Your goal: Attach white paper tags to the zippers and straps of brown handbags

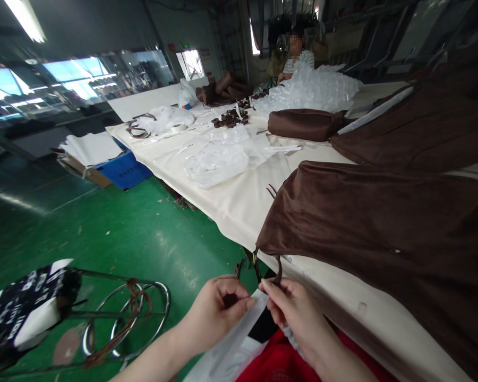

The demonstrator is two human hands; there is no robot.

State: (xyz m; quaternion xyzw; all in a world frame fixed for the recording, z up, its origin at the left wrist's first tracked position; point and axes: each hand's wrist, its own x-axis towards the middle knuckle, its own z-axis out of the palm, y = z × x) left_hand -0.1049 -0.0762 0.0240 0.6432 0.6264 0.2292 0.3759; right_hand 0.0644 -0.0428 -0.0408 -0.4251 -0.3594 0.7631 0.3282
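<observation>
Left hand [227, 307]: grip closed, thumb and fingers pinching the edge of a white sheet [242, 326] that slants down toward the lap. Right hand [290, 307]: fingers closed around the lower end of a brown strap [278, 269]; sheet's top end at its fingertips, can't tell whether pinched too. Hands close together, just off the near edge of the cloth-covered surface [239, 204].

From the hands, brown bag [342, 212] at two o'clock, lying flat, zipper line across it, strap hanging over the edge. Crumpled clear plastic [219, 159] toward eleven; rounded brown bundle [300, 124] between twelve and one, bubbly translucent heap [310, 90] behind it. Seated person [298, 61] beyond. Blue crate [127, 170] at ten, on green floor; metal rings [127, 318] at nine, brown straps draped over them.
</observation>
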